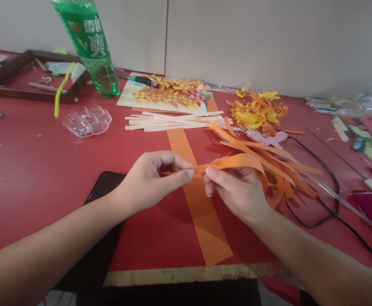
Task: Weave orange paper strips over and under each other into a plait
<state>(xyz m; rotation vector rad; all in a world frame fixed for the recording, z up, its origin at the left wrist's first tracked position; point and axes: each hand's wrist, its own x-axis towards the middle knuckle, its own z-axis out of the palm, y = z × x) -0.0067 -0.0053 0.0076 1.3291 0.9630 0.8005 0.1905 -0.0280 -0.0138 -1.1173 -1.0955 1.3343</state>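
Between my two hands an orange paper strip is held above the red table. My left hand pinches one end of it between thumb and fingers. My right hand grips it farther along with thumb and curled fingers, and the free length arches over that hand to the right. Under both hands a wider orange paper band lies flat on the table. Beyond my right hand is a loose pile of thin orange strips. The fingertips' undersides are hidden.
A black phone lies by my left forearm. Farther back are white strips, woven paper pieces, yellow and orange scraps, a pink glue gun with its cable, a clear dish, a green bottle and a brown frame.
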